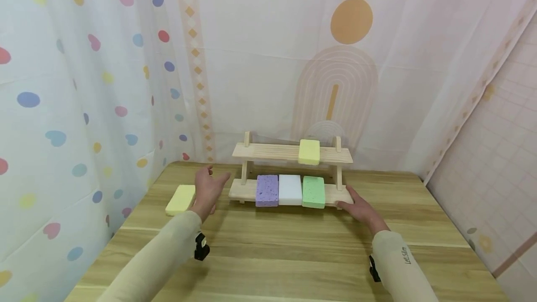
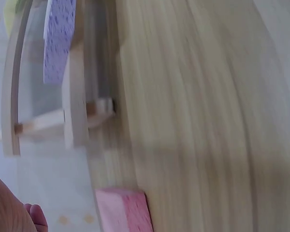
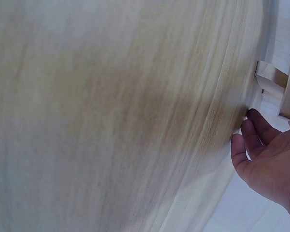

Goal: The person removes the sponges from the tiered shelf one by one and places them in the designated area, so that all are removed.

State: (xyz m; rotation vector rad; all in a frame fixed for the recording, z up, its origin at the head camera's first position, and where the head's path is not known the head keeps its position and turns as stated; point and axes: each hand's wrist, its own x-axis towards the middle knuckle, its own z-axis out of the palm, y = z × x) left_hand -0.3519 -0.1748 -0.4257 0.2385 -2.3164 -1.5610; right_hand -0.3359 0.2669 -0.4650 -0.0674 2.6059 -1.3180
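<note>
My left hand [image 1: 208, 190] hovers left of a two-tier wooden shelf [image 1: 272, 151], thumb and fingers spread apart with nothing between them. Beside it on the table lies a yellow sponge [image 1: 181, 199]. A pink sponge [image 2: 123, 210] shows in the left wrist view; in the head view the left hand mostly hides it. At the lower tier's right end, my right hand [image 1: 358, 206] holds the board between thumb and index finger, its other fingers [image 3: 253, 140] loosely curled below. Purple [image 1: 267, 190], white [image 1: 290, 190] and green [image 1: 313, 192] sponges line the lower tier.
Another yellow sponge [image 1: 309, 152] sits on the upper tier, toward its right end. The shelf stands near the back of a wood-grain table [image 1: 268, 255]. Patterned curtains [image 1: 260, 59] hang behind the table and along its left side.
</note>
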